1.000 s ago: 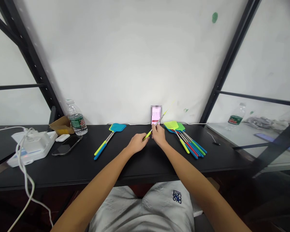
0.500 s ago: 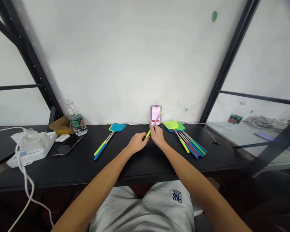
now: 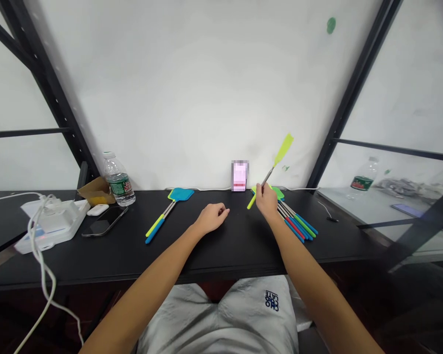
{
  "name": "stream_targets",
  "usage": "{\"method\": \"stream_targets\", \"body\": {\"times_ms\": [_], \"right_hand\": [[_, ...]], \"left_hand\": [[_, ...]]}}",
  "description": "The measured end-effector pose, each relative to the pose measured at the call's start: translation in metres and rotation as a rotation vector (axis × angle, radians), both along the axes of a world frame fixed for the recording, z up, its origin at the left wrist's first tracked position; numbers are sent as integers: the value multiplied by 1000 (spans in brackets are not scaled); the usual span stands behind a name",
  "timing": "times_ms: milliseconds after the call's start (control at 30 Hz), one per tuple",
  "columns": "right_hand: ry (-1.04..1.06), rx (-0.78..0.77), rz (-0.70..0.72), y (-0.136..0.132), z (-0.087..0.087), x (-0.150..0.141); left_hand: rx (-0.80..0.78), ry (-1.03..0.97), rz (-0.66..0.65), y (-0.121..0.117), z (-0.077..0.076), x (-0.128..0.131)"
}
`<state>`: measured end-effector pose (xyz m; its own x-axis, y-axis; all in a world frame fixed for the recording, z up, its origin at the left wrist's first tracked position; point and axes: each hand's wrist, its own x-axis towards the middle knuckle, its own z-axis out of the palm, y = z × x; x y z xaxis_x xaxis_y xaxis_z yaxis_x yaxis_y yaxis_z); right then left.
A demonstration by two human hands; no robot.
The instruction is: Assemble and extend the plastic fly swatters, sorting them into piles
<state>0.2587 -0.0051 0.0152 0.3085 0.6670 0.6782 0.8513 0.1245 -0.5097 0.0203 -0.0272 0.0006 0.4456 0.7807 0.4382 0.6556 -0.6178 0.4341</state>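
The yellow-green fly swatter (image 3: 285, 149) has swung right, away from the upright phone (image 3: 239, 176). It is now in the right hand (image 3: 266, 199) alone, and the left hand (image 3: 211, 219) has let go, so the two hands stand well apart.

The black worktop (image 3: 221, 248) runs across the frame below the white wall. The right hand is closed round the swatter's metal shaft, with the head tilted up toward the upper right and the yellow grip poking out below the fist. Just beyond that hand, the swatter pile (image 3: 299, 223) fans out right of centre; its heads are mostly hidden behind the hand, and the count can't be made out. The left hand is relaxed and empty, fingers lightly curled, low over the worktop — whether it touches is hard to tell. Left of it lies the blue swatter (image 3: 180, 194).

Further left sit the white tray (image 3: 55, 221), the water bottle (image 3: 118, 179), the black phone (image 3: 103, 221) and the earbud case (image 3: 97, 210). The upright phone's screen is pixelated — unreadable.
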Motion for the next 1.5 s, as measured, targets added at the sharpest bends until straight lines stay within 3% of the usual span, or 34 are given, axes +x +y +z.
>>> {"method": "stream_targets", "body": {"times_ms": [167,633,867,1000,1167,1333,1500], "right_hand": [[-85,-111,30,1,-5,3],[-117,-116,24,3,-7,1],[-139,-147,-86,-7,10,6],[-213,-292,-124,-24,24,24],[-306,-525,-121,-46,30,66],[-368,-692,-165,-55,26,105],[-390,-769,-231,-52,13,116]], "left_hand": [[5,10,-9,1,-1,0],[-19,26,4,2,-2,0],[-14,37,9,2,0,-3],[-3,42,7,3,-1,-4],[-18,51,11,1,1,-5],[-41,51,12,-1,3,-6],[-41,52,23,1,2,-7]]}}
